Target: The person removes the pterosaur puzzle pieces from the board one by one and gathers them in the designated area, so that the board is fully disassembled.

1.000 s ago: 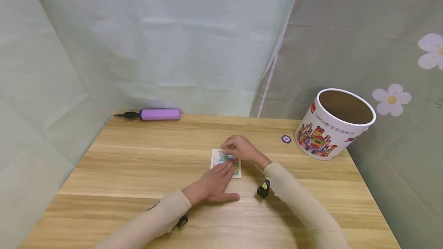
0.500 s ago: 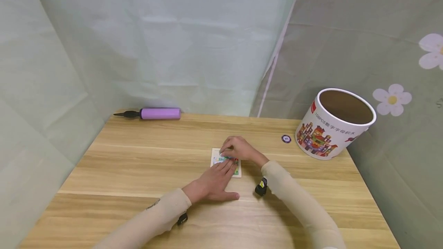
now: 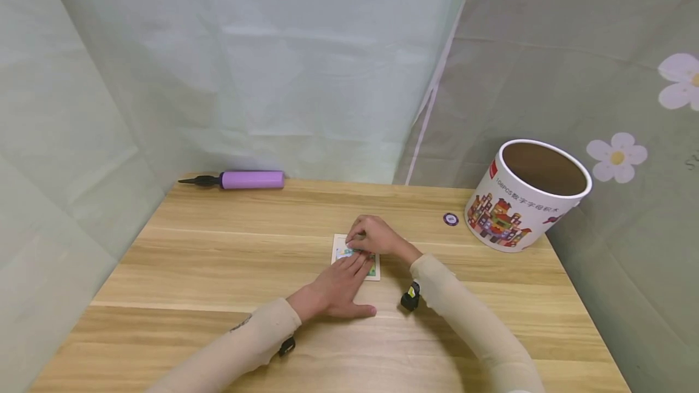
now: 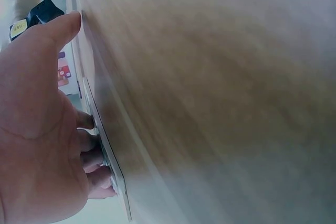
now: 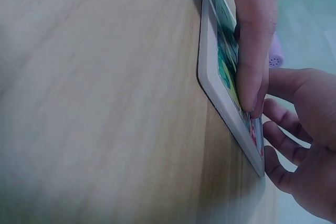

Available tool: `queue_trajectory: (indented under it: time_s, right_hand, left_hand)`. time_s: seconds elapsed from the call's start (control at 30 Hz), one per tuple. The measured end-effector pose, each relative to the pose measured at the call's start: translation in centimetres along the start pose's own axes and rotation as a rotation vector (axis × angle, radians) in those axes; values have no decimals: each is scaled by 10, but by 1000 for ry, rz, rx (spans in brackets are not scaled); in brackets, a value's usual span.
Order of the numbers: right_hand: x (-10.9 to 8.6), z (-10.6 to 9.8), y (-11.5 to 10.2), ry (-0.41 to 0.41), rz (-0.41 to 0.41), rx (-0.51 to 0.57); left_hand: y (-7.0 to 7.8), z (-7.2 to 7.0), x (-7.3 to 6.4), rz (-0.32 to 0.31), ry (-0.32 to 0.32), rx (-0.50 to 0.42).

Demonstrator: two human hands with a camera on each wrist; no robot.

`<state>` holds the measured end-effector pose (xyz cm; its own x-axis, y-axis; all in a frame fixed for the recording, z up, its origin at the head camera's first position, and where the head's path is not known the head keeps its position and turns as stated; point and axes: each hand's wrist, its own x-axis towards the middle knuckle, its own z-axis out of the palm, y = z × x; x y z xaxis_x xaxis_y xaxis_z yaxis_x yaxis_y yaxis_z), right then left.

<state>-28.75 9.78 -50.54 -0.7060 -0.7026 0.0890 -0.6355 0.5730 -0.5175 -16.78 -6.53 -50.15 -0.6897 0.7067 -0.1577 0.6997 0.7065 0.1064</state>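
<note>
A small picture board with a white border lies on the table, its colourful print partly covered by both hands. My left hand rests on it with straight fingers, the thumb spread out toward the right over the tabletop. In the left wrist view, the fingertips meet the upper face of the board. Over the far part of the board, my right hand bends its fingers, with thumb and index close together. The right wrist view has the right hand's fingertips right at the board's edge; I cannot tell whether they pinch anything.
A white printed bucket stands at the table's back right, with a round purple-and-white disc beside it. At the back left lies a purple hand pump with a black nozzle. Cloth walls rise behind the table.
My right hand's fingers and forearm have shifted slightly to the left over the far part of the board. My left hand keeps its place on the board.
</note>
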Motion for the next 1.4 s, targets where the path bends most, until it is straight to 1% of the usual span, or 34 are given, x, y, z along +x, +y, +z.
queue_trajectory:
  time_s: [0.2,0.37,0.47,0.63,0.87,1.0,1.1,1.27,1.4]
  right_hand:
    - [0,-1,-5,-9,28,13]
    - [0,-3,-8,-17,36,20]
    - [0,-3,-10,-17,41,24]
    - [-1,-4,-11,-1,58,39]
    - [-2,-6,-6,10,96,94]
    - [-4,-8,-6,26,108,98]
    - [-5,-8,-7,36,123,76]
    - [-6,-9,-9,48,112,42]
    - [-7,-10,-12,68,90,57]
  left_hand:
    - [0,0,0,0,0,3]
    - [0,0,0,0,-4,-5]
    - [0,0,0,3,6,-12]
    - [-1,0,0,0,14,-24]
    - [0,0,0,-11,-4,-27]
    - [1,-1,-1,-11,-3,-14]
    - [0,0,-1,-10,-1,-10]
    - [1,0,0,-12,-4,-10]
    - [1,1,-1,-15,-4,-6]
